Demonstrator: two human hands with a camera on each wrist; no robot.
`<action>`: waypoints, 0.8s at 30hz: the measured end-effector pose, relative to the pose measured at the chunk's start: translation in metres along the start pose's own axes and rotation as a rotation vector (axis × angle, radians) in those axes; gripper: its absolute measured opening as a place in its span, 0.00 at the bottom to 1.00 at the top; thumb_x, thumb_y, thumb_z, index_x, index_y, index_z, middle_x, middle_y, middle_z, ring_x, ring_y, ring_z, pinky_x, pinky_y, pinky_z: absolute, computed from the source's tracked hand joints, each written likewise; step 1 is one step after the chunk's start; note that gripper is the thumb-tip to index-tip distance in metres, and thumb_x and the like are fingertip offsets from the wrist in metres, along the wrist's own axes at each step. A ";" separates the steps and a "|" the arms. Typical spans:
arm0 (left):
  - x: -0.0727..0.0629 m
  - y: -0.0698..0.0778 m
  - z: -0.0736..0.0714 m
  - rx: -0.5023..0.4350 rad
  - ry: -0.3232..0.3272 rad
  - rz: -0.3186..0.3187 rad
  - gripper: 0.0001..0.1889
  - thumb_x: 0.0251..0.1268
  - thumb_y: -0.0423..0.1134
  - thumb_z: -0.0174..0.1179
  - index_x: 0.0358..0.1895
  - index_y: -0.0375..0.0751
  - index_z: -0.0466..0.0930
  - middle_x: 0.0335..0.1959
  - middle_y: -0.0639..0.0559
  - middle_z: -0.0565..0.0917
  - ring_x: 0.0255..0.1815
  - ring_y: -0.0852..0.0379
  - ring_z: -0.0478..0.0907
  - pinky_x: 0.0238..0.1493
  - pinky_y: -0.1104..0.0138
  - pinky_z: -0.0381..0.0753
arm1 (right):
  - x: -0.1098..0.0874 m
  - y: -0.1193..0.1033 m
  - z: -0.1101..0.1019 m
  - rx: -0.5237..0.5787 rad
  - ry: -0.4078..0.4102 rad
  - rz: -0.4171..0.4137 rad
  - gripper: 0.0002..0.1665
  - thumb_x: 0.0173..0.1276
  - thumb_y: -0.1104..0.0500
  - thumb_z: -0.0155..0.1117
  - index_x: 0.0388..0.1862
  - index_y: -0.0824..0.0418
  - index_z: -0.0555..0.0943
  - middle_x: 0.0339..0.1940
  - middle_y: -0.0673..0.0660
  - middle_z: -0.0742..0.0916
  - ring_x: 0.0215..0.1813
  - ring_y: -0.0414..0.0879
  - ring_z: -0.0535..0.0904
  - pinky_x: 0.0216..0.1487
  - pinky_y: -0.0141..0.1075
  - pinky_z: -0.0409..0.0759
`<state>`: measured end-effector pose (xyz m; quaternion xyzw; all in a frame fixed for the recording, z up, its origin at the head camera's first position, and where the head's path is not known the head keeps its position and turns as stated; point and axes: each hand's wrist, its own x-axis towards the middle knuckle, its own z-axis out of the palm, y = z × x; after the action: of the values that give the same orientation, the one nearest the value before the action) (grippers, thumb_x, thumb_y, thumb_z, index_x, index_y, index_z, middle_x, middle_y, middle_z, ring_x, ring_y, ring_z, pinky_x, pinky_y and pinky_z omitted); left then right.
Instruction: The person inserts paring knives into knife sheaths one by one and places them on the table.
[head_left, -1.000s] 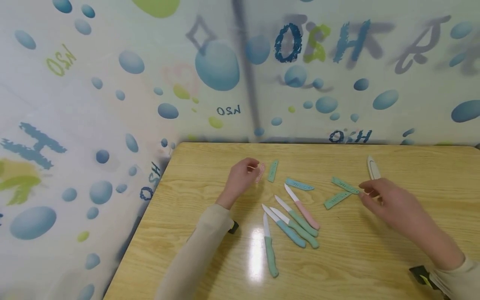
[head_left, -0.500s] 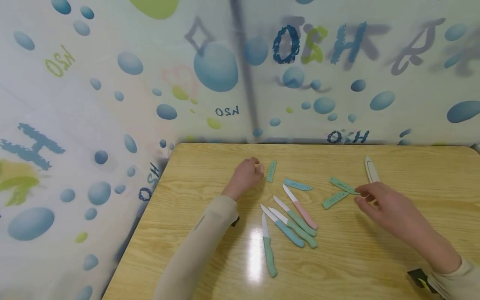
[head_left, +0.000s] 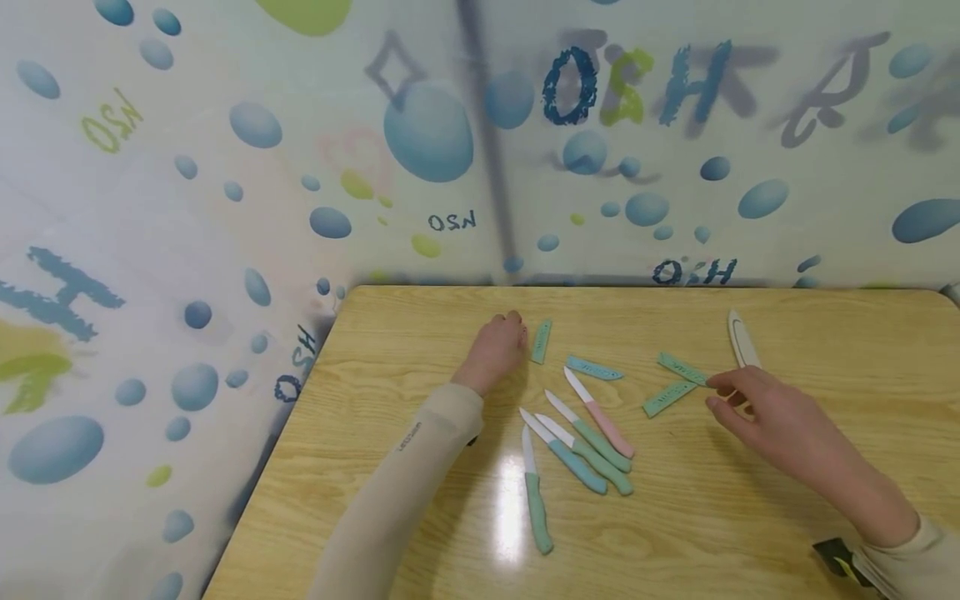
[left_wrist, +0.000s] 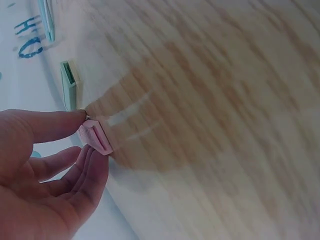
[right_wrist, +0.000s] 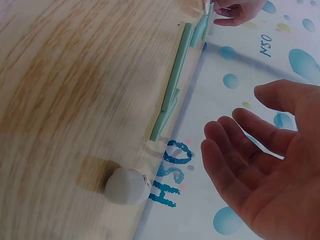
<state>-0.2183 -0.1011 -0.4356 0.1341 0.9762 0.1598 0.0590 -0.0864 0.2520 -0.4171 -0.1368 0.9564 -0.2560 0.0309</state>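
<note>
We see the left hand [head_left: 495,348] pinching a pink sheath [left_wrist: 95,136] between thumb and fingertips; the right hand [head_left: 783,421], loosely spread, hovers near 2 green sheaths [head_left: 670,400]. Between both lie 5 knives [head_left: 603,468].

The left hand [left_wrist: 47,197] pinches a thin, flat, slotted pink sleeve [left_wrist: 94,136] near a flat, slotted green sleeve [left_wrist: 69,90] on the pale brown wood-grain tabletop [left_wrist: 210,120].

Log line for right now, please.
left hand: pinches pink sheath | right hand: empty, beside green sheaths | knives: unsheathed, on table
</note>
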 end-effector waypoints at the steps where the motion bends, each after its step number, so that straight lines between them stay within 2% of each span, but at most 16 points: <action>1: 0.000 0.000 0.000 0.002 -0.004 -0.003 0.14 0.85 0.37 0.46 0.54 0.28 0.75 0.45 0.35 0.82 0.47 0.41 0.81 0.50 0.52 0.85 | 0.000 0.000 0.000 0.000 0.003 -0.002 0.22 0.79 0.53 0.63 0.60 0.70 0.79 0.51 0.65 0.86 0.48 0.59 0.85 0.42 0.56 0.87; 3: 0.001 0.000 0.000 0.009 -0.011 -0.011 0.14 0.85 0.38 0.47 0.51 0.29 0.76 0.43 0.36 0.81 0.45 0.42 0.81 0.49 0.52 0.85 | 0.000 0.000 0.000 -0.002 0.007 -0.006 0.22 0.78 0.53 0.64 0.60 0.69 0.80 0.51 0.65 0.86 0.48 0.58 0.85 0.42 0.56 0.87; 6: 0.001 -0.002 0.002 0.007 -0.027 -0.025 0.13 0.84 0.39 0.49 0.40 0.34 0.75 0.37 0.41 0.78 0.40 0.46 0.77 0.45 0.55 0.82 | 0.000 0.000 0.001 -0.003 0.011 -0.011 0.22 0.78 0.53 0.64 0.59 0.69 0.80 0.50 0.64 0.86 0.47 0.58 0.85 0.41 0.56 0.87; 8: 0.001 -0.004 0.002 -0.006 -0.029 -0.039 0.13 0.80 0.37 0.53 0.31 0.39 0.71 0.34 0.44 0.74 0.38 0.49 0.72 0.41 0.59 0.77 | 0.001 -0.001 0.001 0.001 0.009 -0.012 0.22 0.78 0.53 0.64 0.59 0.69 0.80 0.50 0.63 0.86 0.47 0.57 0.85 0.41 0.55 0.87; 11: -0.002 -0.008 0.000 -0.032 -0.005 -0.050 0.15 0.71 0.32 0.60 0.25 0.42 0.67 0.32 0.46 0.70 0.37 0.51 0.66 0.37 0.62 0.69 | 0.001 -0.002 0.002 0.005 0.012 -0.020 0.22 0.78 0.53 0.64 0.59 0.68 0.80 0.50 0.63 0.86 0.47 0.57 0.85 0.42 0.55 0.87; 13: -0.005 -0.010 -0.001 -0.054 0.036 -0.052 0.15 0.69 0.32 0.61 0.24 0.43 0.69 0.32 0.47 0.70 0.36 0.51 0.66 0.35 0.63 0.69 | 0.001 -0.003 0.002 0.005 0.013 -0.023 0.21 0.78 0.53 0.64 0.59 0.68 0.80 0.50 0.62 0.87 0.47 0.57 0.85 0.42 0.55 0.87; 16: -0.008 -0.014 -0.003 -0.110 0.123 -0.047 0.13 0.75 0.37 0.58 0.27 0.40 0.76 0.31 0.46 0.75 0.34 0.50 0.70 0.34 0.61 0.73 | 0.002 -0.003 0.003 0.007 0.005 -0.025 0.21 0.78 0.54 0.64 0.59 0.69 0.80 0.50 0.63 0.86 0.47 0.57 0.85 0.41 0.55 0.86; 18: -0.010 -0.017 -0.002 -0.167 0.186 -0.053 0.11 0.77 0.39 0.57 0.34 0.37 0.80 0.32 0.46 0.79 0.34 0.51 0.74 0.36 0.61 0.77 | 0.002 -0.004 0.004 0.014 -0.005 -0.021 0.21 0.78 0.54 0.64 0.59 0.69 0.80 0.51 0.64 0.86 0.47 0.57 0.85 0.41 0.55 0.86; 20: -0.012 -0.019 -0.002 -0.229 0.235 -0.064 0.09 0.75 0.38 0.59 0.44 0.35 0.82 0.33 0.46 0.83 0.33 0.52 0.77 0.37 0.61 0.80 | 0.003 -0.005 0.006 0.022 -0.013 -0.018 0.21 0.78 0.54 0.64 0.59 0.69 0.80 0.51 0.65 0.86 0.47 0.57 0.85 0.42 0.55 0.86; 24: -0.019 -0.024 -0.002 -0.371 0.296 -0.077 0.15 0.71 0.37 0.62 0.57 0.35 0.80 0.35 0.47 0.86 0.31 0.53 0.80 0.36 0.61 0.82 | 0.003 -0.008 0.010 0.033 -0.011 -0.029 0.20 0.78 0.54 0.64 0.58 0.68 0.80 0.53 0.65 0.86 0.49 0.58 0.85 0.43 0.55 0.87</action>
<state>-0.2062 -0.1289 -0.4402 0.0587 0.9325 0.3520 -0.0550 -0.0859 0.2403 -0.4216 -0.1514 0.9499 -0.2712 0.0349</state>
